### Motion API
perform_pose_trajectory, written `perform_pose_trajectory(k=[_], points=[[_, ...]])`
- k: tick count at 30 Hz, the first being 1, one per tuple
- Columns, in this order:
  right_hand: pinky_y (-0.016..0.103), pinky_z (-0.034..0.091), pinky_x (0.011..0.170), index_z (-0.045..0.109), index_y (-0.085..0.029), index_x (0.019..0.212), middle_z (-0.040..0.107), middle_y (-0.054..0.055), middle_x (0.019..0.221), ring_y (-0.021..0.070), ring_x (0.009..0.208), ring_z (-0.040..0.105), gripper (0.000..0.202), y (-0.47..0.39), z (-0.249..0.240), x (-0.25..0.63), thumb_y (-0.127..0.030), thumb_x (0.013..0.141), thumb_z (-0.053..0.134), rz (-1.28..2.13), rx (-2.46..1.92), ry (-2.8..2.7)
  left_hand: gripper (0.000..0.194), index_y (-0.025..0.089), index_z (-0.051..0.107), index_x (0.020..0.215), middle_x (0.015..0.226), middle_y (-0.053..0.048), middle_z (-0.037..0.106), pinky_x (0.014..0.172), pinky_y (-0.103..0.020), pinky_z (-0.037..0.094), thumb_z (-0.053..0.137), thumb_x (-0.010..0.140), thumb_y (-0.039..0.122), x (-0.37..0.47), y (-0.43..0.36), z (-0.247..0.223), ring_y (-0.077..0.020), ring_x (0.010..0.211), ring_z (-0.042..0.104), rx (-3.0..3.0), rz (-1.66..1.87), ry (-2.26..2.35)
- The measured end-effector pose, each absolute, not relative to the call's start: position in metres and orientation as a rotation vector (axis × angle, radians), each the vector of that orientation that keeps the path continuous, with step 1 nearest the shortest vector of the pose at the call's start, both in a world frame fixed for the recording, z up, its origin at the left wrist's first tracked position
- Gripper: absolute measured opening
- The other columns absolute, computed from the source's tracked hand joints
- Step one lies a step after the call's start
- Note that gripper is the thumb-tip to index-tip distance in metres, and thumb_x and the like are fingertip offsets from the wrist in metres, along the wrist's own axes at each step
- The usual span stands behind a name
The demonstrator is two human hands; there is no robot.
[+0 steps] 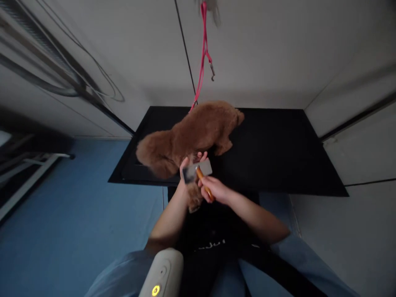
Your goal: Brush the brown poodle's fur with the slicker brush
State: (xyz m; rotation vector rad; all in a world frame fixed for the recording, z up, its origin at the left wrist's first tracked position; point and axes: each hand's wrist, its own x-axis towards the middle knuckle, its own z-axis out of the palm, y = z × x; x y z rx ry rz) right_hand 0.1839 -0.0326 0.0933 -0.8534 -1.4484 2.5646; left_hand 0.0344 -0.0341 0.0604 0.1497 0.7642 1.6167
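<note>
A brown curly-coated dog (201,128) stands on a black grooming table (272,152), its head towards the left. In my right hand (215,189) is a slicker brush (204,168) with an orange-brown wooden handle, the fingers wrapped round that handle. The brush's flat head lies over the dog's leg (194,198), which reaches out past the table's near edge towards me. My left hand (184,166) is around the upper part of this leg, partly hidden behind the brush head; some fingertips show above it.
A pink grooming loop (202,53) with a metal clip hangs behind the dog. Hoses and cables (71,49) run along the wall at upper left. At the bottom, a pale device (165,272) with a lit yellow button is close to my body. A metal frame (31,185) stands left.
</note>
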Motion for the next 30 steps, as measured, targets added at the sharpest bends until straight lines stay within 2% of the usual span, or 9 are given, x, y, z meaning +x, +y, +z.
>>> perform_pose_trajectory(k=[4,5,10,15,17,20,24,28,30], points=[[0.017,0.027,0.034,0.051,-0.017,0.081,0.048,-0.008,0.04,0.0066,0.028,0.037,0.028,-0.062,0.092,0.204,-0.043,0.089,0.046,3.071,-0.606,-1.697,0.024,0.025,0.066,0.08,0.094,-0.002,0.069,0.101,-0.04,0.042,0.047,0.083,0.039,0.029,-0.027,0.077,-0.0214,0.119,0.053,0.17,1.872,0.648],[0.018,0.027,0.035,0.052,-0.017,0.082,0.048,-0.008,0.04,0.0065,0.029,0.037,0.029,-0.061,0.094,0.204,-0.044,0.089,0.046,3.053,-0.57,-1.638,0.025,0.026,0.066,0.079,0.094,-0.001,0.068,0.1,-0.04,0.043,0.046,0.083,0.04,0.029,-0.025,0.079,-0.021,0.119,0.053,0.17,1.89,0.654],[0.017,0.025,0.035,0.043,-0.02,0.083,0.047,-0.01,0.04,0.0075,0.029,0.038,0.031,-0.034,0.098,0.182,-0.05,0.092,0.038,2.486,-0.775,-1.304,0.038,0.025,0.067,0.09,0.107,-0.004,0.067,0.095,-0.041,0.046,0.043,0.083,0.053,0.031,-0.022,0.082,-0.0254,0.123,0.049,0.181,1.855,0.786],[0.017,0.024,0.032,0.046,-0.019,0.082,0.045,-0.009,0.036,0.0078,0.026,0.036,0.033,-0.035,0.095,0.192,-0.05,0.09,0.041,2.754,-0.838,-1.626,0.028,0.023,0.067,0.075,0.087,-0.003,0.069,0.102,-0.042,0.042,0.048,0.081,0.043,0.033,-0.021,0.073,-0.0233,0.117,0.054,0.122,1.878,0.603],[0.017,0.026,0.032,0.046,-0.019,0.083,0.047,-0.01,0.039,0.0069,0.028,0.037,0.03,-0.025,0.101,0.188,-0.048,0.091,0.041,2.641,-0.825,-1.637,0.028,0.022,0.067,0.075,0.083,-0.004,0.069,0.101,-0.042,0.043,0.047,0.081,0.04,0.033,-0.02,0.07,-0.0234,0.113,0.057,0.064,1.835,0.59],[0.016,0.028,0.034,0.044,-0.02,0.084,0.048,-0.01,0.04,0.0067,0.029,0.04,0.023,-0.011,0.104,0.177,-0.042,0.092,0.041,2.357,-0.854,-1.705,0.035,0.017,0.069,0.085,0.09,-0.008,0.07,0.097,-0.04,0.046,0.045,0.081,0.043,0.034,-0.019,0.072,-0.0253,0.114,0.057,0.018,1.741,0.665],[0.016,0.026,0.033,0.044,-0.02,0.085,0.044,-0.011,0.036,0.0077,0.027,0.038,0.017,-0.032,0.084,0.201,-0.035,0.092,0.039,2.437,-0.988,-1.89,0.03,0.015,0.068,0.083,0.092,-0.009,0.07,0.101,-0.041,0.043,0.05,0.078,0.039,0.039,-0.016,0.077,-0.0261,0.113,0.057,0.052,1.83,0.609],[0.017,0.024,0.032,0.046,-0.018,0.086,0.044,-0.01,0.036,0.0074,0.026,0.035,0.021,-0.041,0.082,0.231,-0.036,0.092,0.035,2.759,-0.976,-1.857,0.028,0.016,0.066,0.074,0.078,-0.007,0.068,0.098,-0.042,0.044,0.047,0.081,0.036,0.045,-0.017,0.079,-0.0227,0.094,0.063,0.015,1.873,0.641],[0.016,0.025,0.033,0.046,-0.019,0.086,0.045,-0.01,0.038,0.0068,0.028,0.036,0.024,-0.027,0.092,0.222,-0.038,0.093,0.034,2.655,-0.858,-1.757,0.034,0.015,0.065,0.074,0.076,-0.008,0.066,0.092,-0.041,0.048,0.044,0.083,0.04,0.045,-0.02,0.08,-0.0212,0.085,0.063,0.006,1.847,0.668]])
